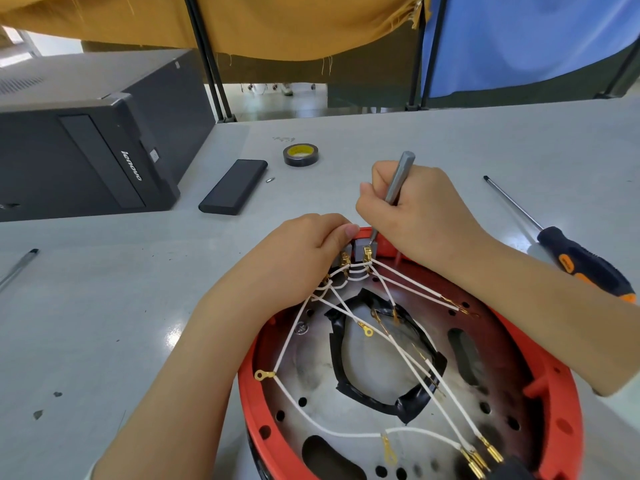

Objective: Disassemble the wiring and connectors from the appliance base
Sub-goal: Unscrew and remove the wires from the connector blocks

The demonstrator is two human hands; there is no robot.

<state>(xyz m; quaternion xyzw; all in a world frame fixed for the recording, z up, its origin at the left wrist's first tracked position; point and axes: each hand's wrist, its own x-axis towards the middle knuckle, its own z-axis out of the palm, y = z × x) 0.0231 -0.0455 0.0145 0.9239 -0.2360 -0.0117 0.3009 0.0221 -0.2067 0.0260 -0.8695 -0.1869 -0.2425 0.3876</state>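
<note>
Right now your right hand [414, 209] is wrapped around a slim grey tool [398, 178], its tip down at the brass connector [367, 253] on the grey terminal block [360, 247], which sits at the twelve o'clock edge of the red appliance base [557, 393]. Your left hand [304, 251] curls over the block's left side, fingers pinching down on the connectors and white wires [408, 278] there; exactly what the fingertips clasp is hidden. Keep that left grip firm so the block cannot rock, and lever the tip close under the connector's collar rather than against the wire, since a pull on the thin lead would likely tear it from its crimp. Work the connector straight off its tab, in line with the wire running toward four o'clock. Several leads already lie loose across the metal plate [311, 368], ring ends free, so mind you don't snag them. The big orange-handled screwdriver [585, 261] waits at two o'clock on the table [138, 306] if you need it.
</note>
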